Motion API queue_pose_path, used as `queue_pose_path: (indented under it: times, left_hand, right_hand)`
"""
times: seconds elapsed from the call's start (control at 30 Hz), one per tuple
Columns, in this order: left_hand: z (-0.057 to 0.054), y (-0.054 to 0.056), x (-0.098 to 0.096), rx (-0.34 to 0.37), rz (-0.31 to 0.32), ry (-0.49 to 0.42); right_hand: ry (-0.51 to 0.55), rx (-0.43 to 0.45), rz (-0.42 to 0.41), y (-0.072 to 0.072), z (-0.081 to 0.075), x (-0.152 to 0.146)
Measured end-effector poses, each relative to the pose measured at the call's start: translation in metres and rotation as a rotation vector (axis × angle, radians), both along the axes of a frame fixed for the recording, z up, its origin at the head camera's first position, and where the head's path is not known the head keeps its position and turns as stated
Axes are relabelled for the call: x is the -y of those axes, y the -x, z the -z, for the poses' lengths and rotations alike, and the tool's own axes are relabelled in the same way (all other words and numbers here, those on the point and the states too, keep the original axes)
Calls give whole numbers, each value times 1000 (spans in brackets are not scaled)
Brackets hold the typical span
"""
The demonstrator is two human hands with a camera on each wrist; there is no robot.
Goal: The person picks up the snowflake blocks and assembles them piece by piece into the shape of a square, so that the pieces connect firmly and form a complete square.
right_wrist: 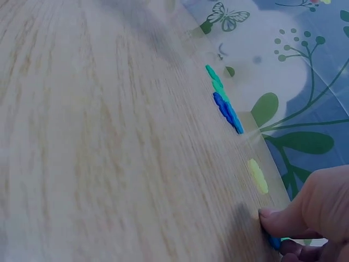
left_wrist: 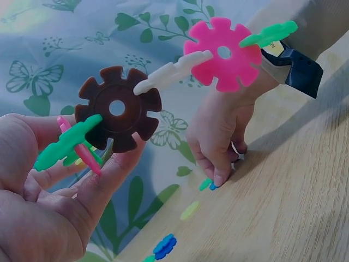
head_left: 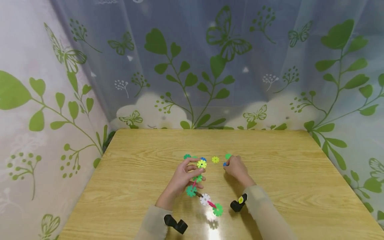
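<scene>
A chain of notched plastic snowflake discs hangs from my left hand (head_left: 180, 176), whose thumb and fingers grip its upper end by a yellow disc (head_left: 202, 164). Lower down come a green disc (head_left: 191, 191), a white disc (head_left: 205, 199) and a light green end disc (head_left: 217, 209). The left wrist view shows a brown disc (left_wrist: 118, 108) and a pink disc (left_wrist: 223, 53) of the same chain, slotted together edge to face. At the tabletop, my right hand (head_left: 237, 168) pinches a blue disc (right_wrist: 272, 240) between thumb and fingers. Just behind it lies a green disc (head_left: 228, 156).
On the wooden table (head_left: 135, 186) a loose yellow disc (head_left: 215, 159) lies between the hands. Farther left are a dark green disc (head_left: 187, 156) and blue discs (right_wrist: 223, 106), lying in a row. A leaf-printed curtain (head_left: 192, 83) hangs behind the table's far edge.
</scene>
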State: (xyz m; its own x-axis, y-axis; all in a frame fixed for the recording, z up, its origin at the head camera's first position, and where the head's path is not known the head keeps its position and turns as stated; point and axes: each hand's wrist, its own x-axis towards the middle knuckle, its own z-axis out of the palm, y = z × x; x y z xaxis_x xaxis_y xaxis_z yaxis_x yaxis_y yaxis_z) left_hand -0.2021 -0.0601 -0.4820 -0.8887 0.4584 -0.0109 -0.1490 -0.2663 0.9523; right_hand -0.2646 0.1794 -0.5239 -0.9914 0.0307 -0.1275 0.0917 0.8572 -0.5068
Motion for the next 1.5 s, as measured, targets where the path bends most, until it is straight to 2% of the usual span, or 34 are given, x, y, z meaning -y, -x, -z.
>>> queue_pose_path:
  times: [0.4,0.6,0.9,1.07,1.27,1.5]
  left_hand:
    - [4,1,-1,9,-5,4]
    - [7,-1,0,19,-33,16]
    - [7,-2,-1,25,-61,19]
    - [7,-1,-1,26,-58,12]
    - [5,0,0,37,-61,12]
    - [3,2,0,47,-76,16]
  right_hand:
    - [90,-2,17,2,4,-2]
    - [80,-61,-8,-6,10,-4]
    - [262,-158,10,-16,11,-1]
    - [384,-224,10,-21,4,7]
    - [432,-335,-25,-27,-10,20]
    - [534,-353,-92,-38,-32,36]
